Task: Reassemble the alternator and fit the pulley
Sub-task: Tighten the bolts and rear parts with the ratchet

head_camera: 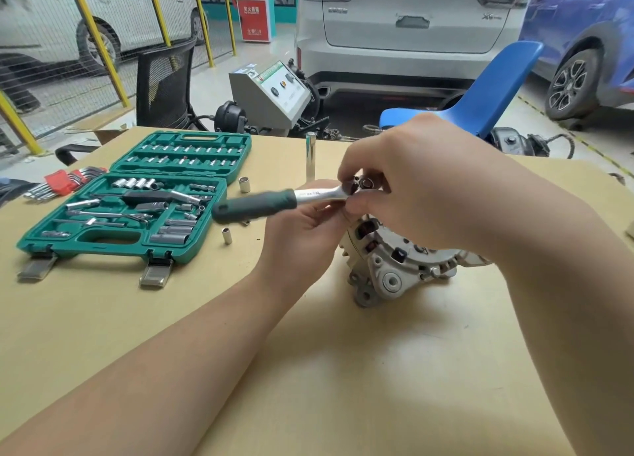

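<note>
Both our hands hide the alternator (387,266) top mid-table: left hand (302,236) grips the ratchet (274,199), right hand (422,184) pinches its head, socket barely visible.

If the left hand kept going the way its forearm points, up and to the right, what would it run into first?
Most likely the right hand, which sits right beyond the left hand at the ratchet head. The alternator lies just below that line; depth is unclear.

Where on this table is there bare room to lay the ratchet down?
Bare table lies near the camera, between the forearms below the alternator. It is crowded between the socket case and the left hand, where loose sockets stand.
</note>
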`<state>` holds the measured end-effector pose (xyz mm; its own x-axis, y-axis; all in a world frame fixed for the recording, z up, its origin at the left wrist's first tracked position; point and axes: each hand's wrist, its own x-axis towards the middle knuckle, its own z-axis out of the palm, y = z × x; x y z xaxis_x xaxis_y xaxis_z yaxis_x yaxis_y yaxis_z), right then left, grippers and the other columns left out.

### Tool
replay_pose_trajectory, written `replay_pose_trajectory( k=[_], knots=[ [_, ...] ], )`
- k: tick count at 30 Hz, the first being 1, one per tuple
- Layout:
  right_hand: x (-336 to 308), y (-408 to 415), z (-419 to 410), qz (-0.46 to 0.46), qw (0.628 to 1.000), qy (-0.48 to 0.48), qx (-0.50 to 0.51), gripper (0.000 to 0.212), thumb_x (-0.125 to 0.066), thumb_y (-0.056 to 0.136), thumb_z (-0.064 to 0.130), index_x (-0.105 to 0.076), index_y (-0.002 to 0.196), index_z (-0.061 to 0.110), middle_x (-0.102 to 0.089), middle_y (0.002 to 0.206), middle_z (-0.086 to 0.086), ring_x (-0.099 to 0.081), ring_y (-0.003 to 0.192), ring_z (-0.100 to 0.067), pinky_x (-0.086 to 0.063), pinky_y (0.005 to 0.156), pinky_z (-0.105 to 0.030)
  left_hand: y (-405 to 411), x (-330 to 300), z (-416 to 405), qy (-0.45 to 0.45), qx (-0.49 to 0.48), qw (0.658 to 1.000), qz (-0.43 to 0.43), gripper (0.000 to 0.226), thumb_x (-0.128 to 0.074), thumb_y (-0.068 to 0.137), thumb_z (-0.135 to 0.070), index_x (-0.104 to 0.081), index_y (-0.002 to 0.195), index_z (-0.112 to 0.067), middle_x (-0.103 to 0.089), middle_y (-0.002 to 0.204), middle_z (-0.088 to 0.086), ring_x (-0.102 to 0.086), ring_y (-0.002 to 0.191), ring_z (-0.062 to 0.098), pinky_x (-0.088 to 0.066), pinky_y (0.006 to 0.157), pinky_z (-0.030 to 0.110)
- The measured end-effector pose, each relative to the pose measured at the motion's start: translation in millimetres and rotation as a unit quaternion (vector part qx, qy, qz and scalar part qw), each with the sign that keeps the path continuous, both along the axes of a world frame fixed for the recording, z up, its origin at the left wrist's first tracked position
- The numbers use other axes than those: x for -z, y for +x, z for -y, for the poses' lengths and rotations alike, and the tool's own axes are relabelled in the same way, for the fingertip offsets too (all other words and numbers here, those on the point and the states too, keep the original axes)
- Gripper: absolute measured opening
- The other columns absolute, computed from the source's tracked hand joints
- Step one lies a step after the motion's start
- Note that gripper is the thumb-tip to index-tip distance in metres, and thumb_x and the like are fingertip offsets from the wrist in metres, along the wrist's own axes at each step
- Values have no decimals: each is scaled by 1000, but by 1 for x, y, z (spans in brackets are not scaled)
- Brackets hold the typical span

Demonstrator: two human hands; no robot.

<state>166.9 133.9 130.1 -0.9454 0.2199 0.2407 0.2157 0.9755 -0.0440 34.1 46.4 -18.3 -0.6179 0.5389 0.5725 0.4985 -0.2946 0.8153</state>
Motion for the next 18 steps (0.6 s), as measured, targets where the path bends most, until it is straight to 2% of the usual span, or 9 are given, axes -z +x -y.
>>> replay_pose_trajectory(
  k=[3, 5, 7, 10, 12, 13, 15, 17, 18],
  knots=[
    [5, -4, 6, -14, 998, 28, 47, 14, -63, 95, 43, -65, 95, 30, -56, 81, 3, -60, 79, -28, -44, 58, -33, -1, 0, 0, 8, 4, 999, -33, 9, -75, 98, -27, -83, 98, -23, -76, 87, -7, -67, 80, 14, -57, 73, 38],
    [9, -8, 9, -28, 995, 32, 93, 29, -57, 99, 43, -54, 79, 21, -49, 75, -1, -53, 70, -24, -30, 51, -30, 0, -3, 0, 32, 36, 999, -17, 11, -77, 94, -20, -84, 102, -22, -77, 93, -11, -71, 86, 12, -61, 79, 35],
    [10, -10, 10, -41, 993, 29, 105, 40, -54, 101, 43, -41, 71, 20, -45, 72, -3, -46, 64, -20, -23, 50, -30, 1, -5, -1, 44, 47, 998, -16, 15, -79, 91, -14, -83, 103, -23, -79, 95, -12, -73, 87, 9, -61, 81, 29],
    [7, -7, 6, -8, 998, 14, 56, 27, -57, 101, 44, -50, 87, 22, -52, 80, 0, -55, 77, -27, -28, 52, -31, 0, -4, -2, 31, 26, 999, -21, 12, -77, 92, -19, -84, 96, -28, -77, 91, -17, -69, 84, 3, -58, 79, 27],
    [4, -2, 7, 22, 999, 12, 25, 15, -59, 100, 44, -50, 98, 33, -53, 84, 4, -57, 85, -29, -33, 55, -33, -1, -3, -1, 7, -5, 1000, -30, 12, -71, 92, -31, -82, 97, -27, -71, 79, -18, -59, 73, -3, -49, 69, 16],
    [5, -1, 9, 23, 999, 12, 23, 14, -59, 100, 44, -49, 99, 35, -51, 84, 4, -57, 85, -30, -35, 55, -34, -2, -2, -1, 2, -16, 999, -43, 16, -69, 93, -33, -81, 94, -24, -68, 74, -14, -55, 69, -2, -45, 65, 15],
    [10, -4, 11, -2, 999, 26, 46, 23, -57, 100, 41, -43, 91, 27, -46, 80, 1, -54, 78, -32, -32, 53, -35, -1, -2, 0, 5, -7, 999, -53, 19, -69, 95, -30, -83, 93, -16, -70, 78, -7, -58, 74, 2, -51, 69, 24],
    [16, -9, 11, -29, 995, 39, 87, 39, -52, 102, 39, -31, 77, 20, -41, 75, -2, -47, 69, -30, -23, 50, -33, 0, -5, 1, 25, 24, 999, -26, 12, -74, 92, -21, -84, 100, -18, -76, 88, -8, -67, 82, 10, -60, 77, 37],
    [17, -12, 11, -39, 993, 36, 105, 42, -49, 103, 40, -28, 73, 20, -41, 73, -2, -44, 66, -28, -20, 49, -33, 0, -5, 0, 34, 32, 999, -10, 13, -77, 89, -19, -84, 101, -19, -78, 90, -8, -70, 83, 12, -62, 77, 39]
  ],
)
